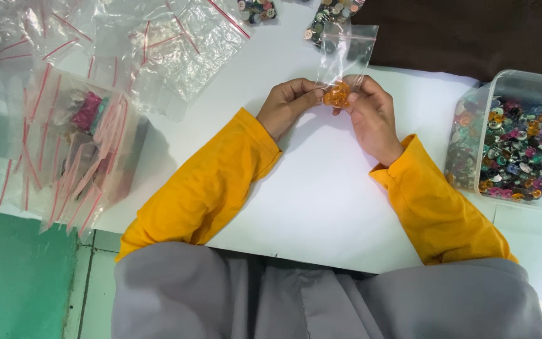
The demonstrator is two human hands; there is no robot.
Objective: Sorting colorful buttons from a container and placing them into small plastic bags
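white desk [321, 188] | left hand [288, 105] and right hand [371, 116] both pinch a small clear zip bag [345, 59] of orange buttons [336, 95], held just above desk centre | clear tub of mixed buttons [512, 147] at right | empty zip bags [83, 138] piled at left

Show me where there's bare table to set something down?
The widest bare patch of white table lies between the two yellow sleeves, below the left hand and right hand. The left side is crowded with zip bags; the button tub fills the right edge.
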